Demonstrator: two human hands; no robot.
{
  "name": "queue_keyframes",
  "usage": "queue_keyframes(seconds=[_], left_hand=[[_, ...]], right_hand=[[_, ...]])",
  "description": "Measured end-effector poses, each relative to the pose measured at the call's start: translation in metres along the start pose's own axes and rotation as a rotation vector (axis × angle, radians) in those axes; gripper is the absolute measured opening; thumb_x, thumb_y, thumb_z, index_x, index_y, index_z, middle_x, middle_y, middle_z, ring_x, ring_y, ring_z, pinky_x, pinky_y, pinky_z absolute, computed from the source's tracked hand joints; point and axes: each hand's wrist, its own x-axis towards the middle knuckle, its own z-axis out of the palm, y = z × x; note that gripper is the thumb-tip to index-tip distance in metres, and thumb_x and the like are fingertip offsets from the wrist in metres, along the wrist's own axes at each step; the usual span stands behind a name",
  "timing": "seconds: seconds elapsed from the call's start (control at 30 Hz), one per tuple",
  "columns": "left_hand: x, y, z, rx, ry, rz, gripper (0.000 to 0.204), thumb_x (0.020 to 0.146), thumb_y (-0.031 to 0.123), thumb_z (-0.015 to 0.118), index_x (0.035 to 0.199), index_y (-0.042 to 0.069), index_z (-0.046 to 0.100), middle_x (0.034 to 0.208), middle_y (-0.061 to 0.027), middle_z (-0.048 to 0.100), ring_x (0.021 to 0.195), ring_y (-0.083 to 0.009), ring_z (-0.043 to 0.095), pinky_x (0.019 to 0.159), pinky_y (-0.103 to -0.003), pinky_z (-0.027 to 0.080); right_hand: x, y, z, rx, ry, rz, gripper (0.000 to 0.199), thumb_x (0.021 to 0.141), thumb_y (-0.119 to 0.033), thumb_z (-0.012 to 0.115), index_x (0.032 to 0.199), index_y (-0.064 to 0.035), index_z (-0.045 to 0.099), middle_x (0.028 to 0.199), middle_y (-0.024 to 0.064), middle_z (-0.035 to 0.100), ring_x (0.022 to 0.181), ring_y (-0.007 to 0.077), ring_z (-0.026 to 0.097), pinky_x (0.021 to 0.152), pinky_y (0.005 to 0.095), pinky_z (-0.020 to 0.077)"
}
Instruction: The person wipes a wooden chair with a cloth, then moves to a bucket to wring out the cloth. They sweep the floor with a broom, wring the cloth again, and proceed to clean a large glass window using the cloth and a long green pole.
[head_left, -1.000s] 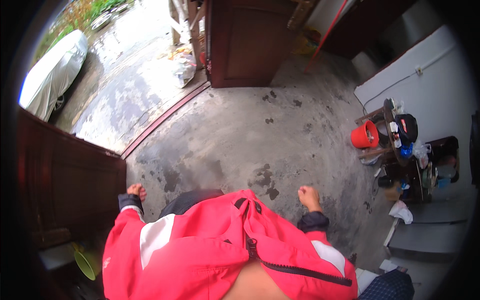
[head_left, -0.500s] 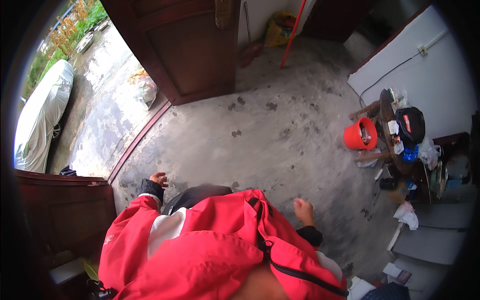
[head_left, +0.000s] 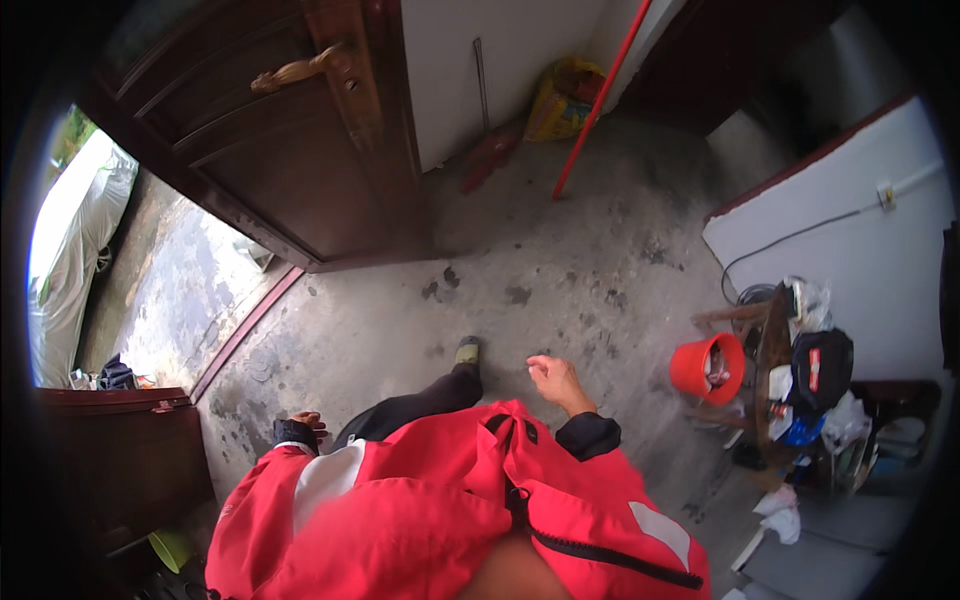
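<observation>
I look down at my red jacket (head_left: 450, 520) and a stained concrete floor (head_left: 560, 290). My left hand (head_left: 305, 423) hangs at my side near the low edge of the doorway, fingers loosely curled, holding nothing. My right hand (head_left: 555, 380) is out in front of my body above the floor, fingers loosely bent and apart, empty. One dark trouser leg with a yellowish shoe (head_left: 466, 351) steps forward between the hands.
A dark wooden door (head_left: 290, 140) with a curved handle (head_left: 295, 68) stands open at upper left. A red pole (head_left: 600, 95) and a yellow bag (head_left: 562, 95) lean by the white wall. A red bucket (head_left: 708, 368) and a cluttered small table (head_left: 790, 370) stand at right.
The view has swung toward the open door and the room's corner. My leg now steps forward. My left hand has dropped lower beside me; my right hand has moved slightly forward.
</observation>
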Motion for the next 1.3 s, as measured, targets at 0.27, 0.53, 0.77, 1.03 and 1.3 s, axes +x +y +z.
queue_keyframes(seconds=[0.27, 0.53, 0.77, 1.03, 1.3], left_hand=[[-0.034, 0.165, 0.118, -0.134, 0.121, 0.085, 0.035, 0.093, 0.029, 0.055, 0.126, 0.016, 0.052, 0.11, -0.0128, 0.065, 0.09, -0.0312, 0.066, 0.072, -0.048, 0.05], [-0.056, 0.158, 0.251, -0.607, 0.337, 0.03, 0.029, 0.092, 0.027, 0.057, 0.119, 0.018, 0.055, 0.095, -0.0085, 0.066, 0.074, -0.0271, 0.065, 0.065, -0.045, 0.05], [-0.125, 0.124, 0.48, -0.632, 0.507, -0.171, 0.028, 0.092, 0.019, 0.054, 0.119, 0.012, 0.056, 0.092, -0.01, 0.067, 0.066, -0.0244, 0.067, 0.05, -0.04, 0.051], [-0.215, 0.071, 0.65, -0.985, 0.617, -0.271, 0.028, 0.094, 0.02, 0.054, 0.12, 0.012, 0.056, 0.098, -0.0114, 0.068, 0.073, -0.026, 0.069, 0.057, -0.04, 0.055], [-0.182, 0.04, 0.82, -1.448, 0.763, -0.317, 0.024, 0.092, 0.022, 0.057, 0.114, 0.012, 0.057, 0.095, -0.01, 0.068, 0.076, -0.0261, 0.068, 0.066, -0.042, 0.054]], right_hand=[[0.196, 0.016, -0.132, -0.011, 0.061, -0.022, 0.026, 0.085, -0.018, 0.061, 0.107, -0.0064, 0.068, 0.088, 0.0138, 0.071, 0.079, 0.0228, 0.069, 0.075, 0.0328, 0.0527], [0.424, 0.048, -0.231, 0.035, 0.02, -0.151, 0.025, 0.087, -0.014, 0.059, 0.109, -0.0044, 0.067, 0.086, 0.011, 0.071, 0.075, 0.0167, 0.069, 0.071, 0.0292, 0.053], [0.6, 0.105, -0.287, -0.073, -0.346, -0.292, 0.023, 0.088, -0.013, 0.059, 0.106, -0.0028, 0.068, 0.074, 0.0075, 0.069, 0.069, 0.0135, 0.068, 0.066, 0.0284, 0.0527], [0.679, -0.064, -0.234, -0.173, -0.667, -0.77, 0.021, 0.085, -0.013, 0.06, 0.101, -0.0017, 0.069, 0.086, 0.0167, 0.069, 0.08, 0.0285, 0.068, 0.074, 0.0359, 0.0529], [0.668, -0.291, -0.101, -0.302, -0.566, -1.803, 0.023, 0.07, -0.011, 0.065, 0.092, -0.0123, 0.07, 0.101, 0.0081, 0.066, 0.098, 0.0299, 0.061, 0.087, 0.044, 0.0462]])
